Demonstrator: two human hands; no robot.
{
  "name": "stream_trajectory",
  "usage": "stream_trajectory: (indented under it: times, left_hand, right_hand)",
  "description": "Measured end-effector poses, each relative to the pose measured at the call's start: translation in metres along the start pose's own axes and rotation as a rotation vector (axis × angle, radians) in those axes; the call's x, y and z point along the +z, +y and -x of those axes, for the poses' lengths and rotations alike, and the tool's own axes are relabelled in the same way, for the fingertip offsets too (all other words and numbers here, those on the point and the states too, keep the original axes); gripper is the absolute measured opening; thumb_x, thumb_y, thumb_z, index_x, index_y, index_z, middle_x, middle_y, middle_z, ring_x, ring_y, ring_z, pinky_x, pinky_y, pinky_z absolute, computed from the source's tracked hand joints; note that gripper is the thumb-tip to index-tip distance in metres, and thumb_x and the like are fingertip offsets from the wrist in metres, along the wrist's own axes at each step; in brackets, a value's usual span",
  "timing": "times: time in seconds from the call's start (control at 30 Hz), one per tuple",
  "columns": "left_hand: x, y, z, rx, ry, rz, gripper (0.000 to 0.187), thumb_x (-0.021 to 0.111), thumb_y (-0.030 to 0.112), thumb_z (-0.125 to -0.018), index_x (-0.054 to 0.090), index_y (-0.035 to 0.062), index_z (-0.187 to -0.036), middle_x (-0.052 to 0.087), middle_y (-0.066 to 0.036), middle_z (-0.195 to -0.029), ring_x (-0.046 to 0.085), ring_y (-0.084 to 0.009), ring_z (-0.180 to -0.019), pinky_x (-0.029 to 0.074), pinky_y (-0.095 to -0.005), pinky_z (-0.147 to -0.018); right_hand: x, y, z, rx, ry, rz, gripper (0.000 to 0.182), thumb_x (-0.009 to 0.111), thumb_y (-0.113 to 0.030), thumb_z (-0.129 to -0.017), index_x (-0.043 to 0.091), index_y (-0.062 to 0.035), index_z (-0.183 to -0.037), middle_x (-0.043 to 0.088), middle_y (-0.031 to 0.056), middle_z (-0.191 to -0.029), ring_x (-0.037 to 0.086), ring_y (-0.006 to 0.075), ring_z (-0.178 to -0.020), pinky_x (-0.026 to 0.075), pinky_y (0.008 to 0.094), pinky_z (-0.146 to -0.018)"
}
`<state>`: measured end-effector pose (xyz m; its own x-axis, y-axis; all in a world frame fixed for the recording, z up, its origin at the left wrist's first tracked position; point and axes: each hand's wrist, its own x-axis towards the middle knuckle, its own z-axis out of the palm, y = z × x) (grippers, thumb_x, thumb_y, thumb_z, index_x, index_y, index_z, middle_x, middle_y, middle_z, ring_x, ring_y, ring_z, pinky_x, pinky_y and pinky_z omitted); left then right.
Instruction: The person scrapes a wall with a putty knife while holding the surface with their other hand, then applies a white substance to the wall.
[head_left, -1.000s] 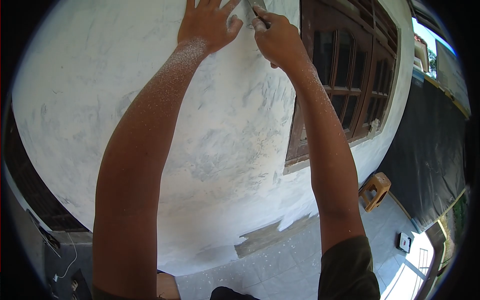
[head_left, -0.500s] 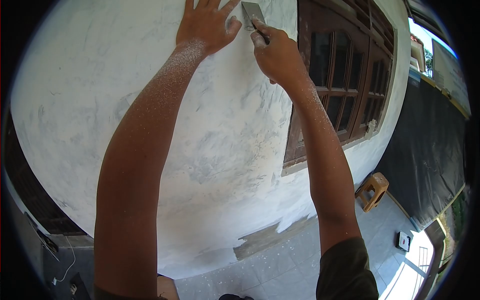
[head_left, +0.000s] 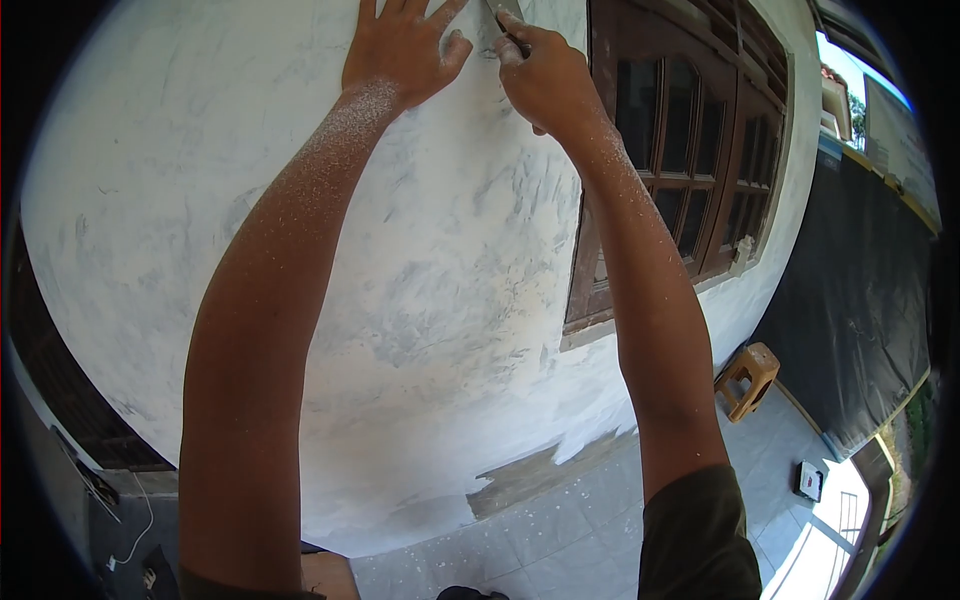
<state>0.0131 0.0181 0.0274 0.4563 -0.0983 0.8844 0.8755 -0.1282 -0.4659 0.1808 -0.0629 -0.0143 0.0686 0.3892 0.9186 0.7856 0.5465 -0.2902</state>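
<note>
My left hand [head_left: 402,52] lies against the white, patchy wall [head_left: 430,300] at the top of the view, fingers spread and holding nothing; its fingertips are partly cut off by the frame. Close to its right, my right hand [head_left: 548,80] grips the dark handle of a putty knife [head_left: 508,12]. The flat metal blade points up along the wall and partly leaves the frame. White dust covers parts of both hands and forearms.
A brown wooden window [head_left: 680,130] is set in the wall, right beside my right hand. Lower right are a tan stool [head_left: 748,380], a small black-and-white box [head_left: 808,482] and a black sheet [head_left: 850,290]. A white cable [head_left: 148,515] lies lower left.
My right hand and the putty knife have moved slightly up and left. My left hand has shifted a little left, its fingers still spread.
</note>
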Motion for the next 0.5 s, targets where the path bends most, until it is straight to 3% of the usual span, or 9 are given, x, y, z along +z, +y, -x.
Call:
stream_trajectory:
  times: [0.07,0.13,0.5]
  left_hand:
    - [-0.004,0.0,0.0,0.008,-0.02,-0.012,0.065,0.051,0.042,-0.101,0.041,0.0128,-0.158,0.026,-0.019,-0.168,0.016,-0.033,-0.158,0.008,-0.0561,-0.128]
    - [-0.006,0.001,0.001,-0.009,-0.039,-0.005,0.064,0.051,0.041,-0.101,0.041,0.0126,-0.157,0.026,-0.019,-0.168,0.016,-0.0328,-0.158,0.008,-0.0558,-0.128]
    - [-0.005,0.002,0.003,-0.007,-0.012,0.023,0.065,0.054,0.04,-0.099,0.043,0.0127,-0.157,0.026,-0.019,-0.168,0.016,-0.0331,-0.158,0.008,-0.0559,-0.128]
  right_hand:
    - [0.001,-0.002,-0.007,0.088,-0.024,0.008,0.046,0.055,-0.025,-0.105,0.056,-0.0139,-0.149,0.074,0.0141,-0.087,0.061,0.0163,-0.048,0.055,0.0308,-0.048]
    - [0.006,0.008,-0.004,-0.047,0.04,-0.002,0.046,0.056,-0.025,-0.105,0.056,-0.0138,-0.149,0.075,0.0152,-0.091,0.061,0.0169,-0.049,0.056,0.0306,-0.049]
    - [0.009,0.009,0.003,-0.071,0.041,0.026,0.045,0.053,-0.025,-0.106,0.055,-0.0124,-0.149,0.075,0.0171,-0.093,0.063,0.0185,-0.049,0.056,0.032,-0.049]
